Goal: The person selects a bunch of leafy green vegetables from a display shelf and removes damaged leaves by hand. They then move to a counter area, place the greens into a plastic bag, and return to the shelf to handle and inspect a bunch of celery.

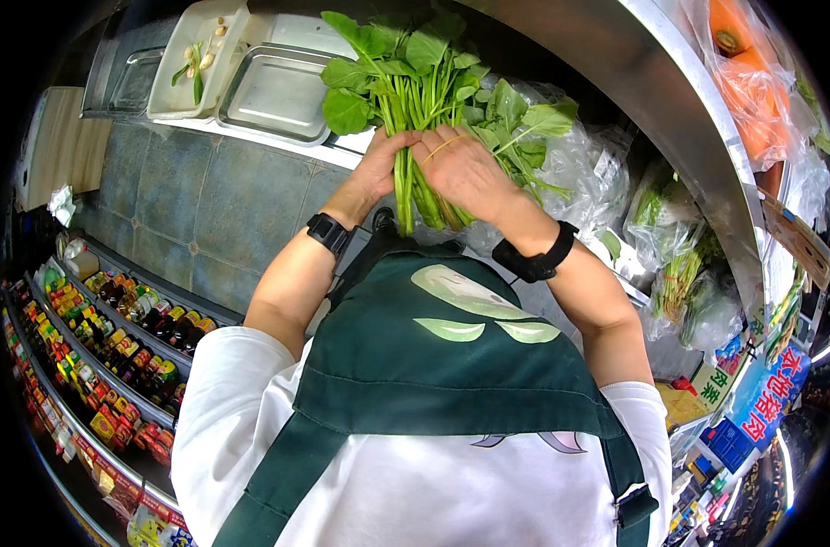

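Note:
A bunch of leafy green vegetables (415,89) is held upright before me, leaves away from me and cut stems towards my apron. My left hand (380,161) grips the stems from the left side. My right hand (459,167) closes over the stems from the right, with a yellow rubber band (445,147) stretched across its fingers. More loose leafy greens (524,130) lie just right of the bunch, beside clear plastic bags (572,178). The palms and some fingertips are hidden.
A steel tray (278,96) and a white bin (162,82) with a few bulbs stand at the left of the counter. Bagged vegetables (674,273) lie to the right, below a curved metal edge (709,89) and bagged carrots (756,102). Shelves of bottles (148,308) stand lower left.

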### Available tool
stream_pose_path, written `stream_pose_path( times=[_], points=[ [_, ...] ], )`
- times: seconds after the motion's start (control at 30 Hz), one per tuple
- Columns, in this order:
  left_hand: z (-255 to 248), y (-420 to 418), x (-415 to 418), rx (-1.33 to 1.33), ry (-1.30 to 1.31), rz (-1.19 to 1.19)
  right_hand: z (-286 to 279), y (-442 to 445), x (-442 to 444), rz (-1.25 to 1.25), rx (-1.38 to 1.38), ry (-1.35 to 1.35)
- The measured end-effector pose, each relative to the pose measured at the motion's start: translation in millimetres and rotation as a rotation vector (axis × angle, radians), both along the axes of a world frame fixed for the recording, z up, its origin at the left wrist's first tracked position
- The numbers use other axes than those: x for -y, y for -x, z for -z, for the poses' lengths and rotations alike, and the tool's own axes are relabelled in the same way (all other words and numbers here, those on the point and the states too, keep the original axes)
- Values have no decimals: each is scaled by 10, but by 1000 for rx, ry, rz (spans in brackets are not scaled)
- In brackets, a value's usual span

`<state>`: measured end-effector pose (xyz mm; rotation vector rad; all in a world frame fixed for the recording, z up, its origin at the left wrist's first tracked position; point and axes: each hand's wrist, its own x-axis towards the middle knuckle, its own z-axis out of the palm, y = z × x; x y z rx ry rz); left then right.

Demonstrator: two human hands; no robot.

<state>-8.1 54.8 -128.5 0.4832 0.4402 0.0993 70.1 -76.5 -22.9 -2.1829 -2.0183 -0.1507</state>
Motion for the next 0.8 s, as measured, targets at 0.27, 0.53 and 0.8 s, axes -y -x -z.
stream_pose_path(
  times=[0.27, 0.53, 0.8],
  points=[
    [68, -37, 91, -8, -15, -11, 78, 47, 89, 114, -380, -54],
    [27, -69, 54, -21, -17, -14, -11, 225, 169, 176, -648, -50],
    [48, -58, 64, 37, -68, 51, 187, -473, 158, 898, -1219, -220]
  ],
)
